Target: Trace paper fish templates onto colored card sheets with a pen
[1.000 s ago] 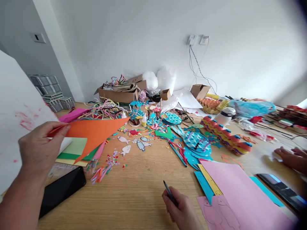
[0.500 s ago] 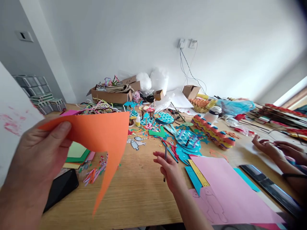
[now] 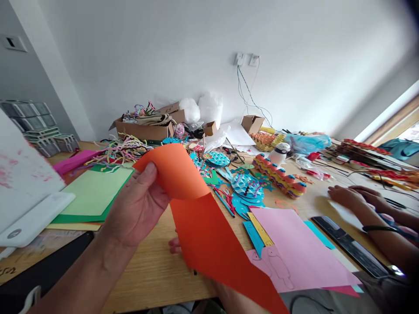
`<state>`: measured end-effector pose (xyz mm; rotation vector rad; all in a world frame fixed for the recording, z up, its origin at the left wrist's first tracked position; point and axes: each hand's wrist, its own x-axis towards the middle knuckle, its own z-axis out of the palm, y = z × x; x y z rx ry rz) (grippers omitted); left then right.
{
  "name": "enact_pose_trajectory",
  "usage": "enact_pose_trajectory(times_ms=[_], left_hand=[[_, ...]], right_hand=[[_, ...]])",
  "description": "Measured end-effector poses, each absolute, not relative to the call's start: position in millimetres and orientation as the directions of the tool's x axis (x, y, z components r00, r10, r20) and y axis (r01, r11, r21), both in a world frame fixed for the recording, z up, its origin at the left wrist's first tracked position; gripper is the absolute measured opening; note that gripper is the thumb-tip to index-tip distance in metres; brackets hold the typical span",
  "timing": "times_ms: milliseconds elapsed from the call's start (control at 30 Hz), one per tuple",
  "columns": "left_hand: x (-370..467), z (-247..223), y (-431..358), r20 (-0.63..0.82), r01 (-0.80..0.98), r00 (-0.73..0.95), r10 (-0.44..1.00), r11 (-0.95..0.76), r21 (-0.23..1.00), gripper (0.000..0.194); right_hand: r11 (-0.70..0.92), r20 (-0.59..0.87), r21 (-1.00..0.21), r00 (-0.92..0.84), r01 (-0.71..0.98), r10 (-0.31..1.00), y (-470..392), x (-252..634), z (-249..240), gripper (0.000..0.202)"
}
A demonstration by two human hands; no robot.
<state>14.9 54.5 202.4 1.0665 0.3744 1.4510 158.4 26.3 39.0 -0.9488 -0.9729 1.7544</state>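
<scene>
My left hand [image 3: 139, 209] pinches a sheet of orange paper [image 3: 219, 244] by its upper end. The sheet curls over at the top, and its long lower part hangs down to the right. Behind it is my right hand [image 3: 174, 245], mostly hidden, with only some fingertips and the forearm showing. The dark tip of a pen [image 3: 195, 272] pokes out below the sheet near that hand. Right of the orange sheet lies pink paper [image 3: 294, 244] with pencil-drawn fish-like outlines, beside blue [image 3: 253, 237] and yellow strips [image 3: 261, 229].
Light green paper [image 3: 94, 192] is stacked at the left near a dark flat object [image 3: 46, 270]. Blue paper crafts [image 3: 247, 187], a painted egg-carton strip [image 3: 278, 176] and a cardboard box [image 3: 144, 129] stand farther back. Another person's hands [image 3: 350, 198] rest at the right, near a black ruler-like bar [image 3: 348, 246].
My left hand has moved right with the orange paper, which now hangs over the middle of the table. My right hand, seen before with a pen, has gone behind the sheet.
</scene>
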Motion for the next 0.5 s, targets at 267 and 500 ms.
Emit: enact_pose_trajectory(times_ms=[267, 500], left_hand=[[6, 194, 53, 0.344, -0.340, 0.046, 0.938, -0.309, 0.888, 0.029], [-31, 157, 51, 0.013, -0.420, 0.040, 0.999, 0.005, 0.907, 0.019]], right_hand=[[-0.328, -0.312, -0.635, -0.156, -0.699, 0.937, 4, 194, 60, 0.037], [-0.188, -0.370, -0.842, 0.289, -0.505, 0.883, -16, 268, 95, 0.046]])
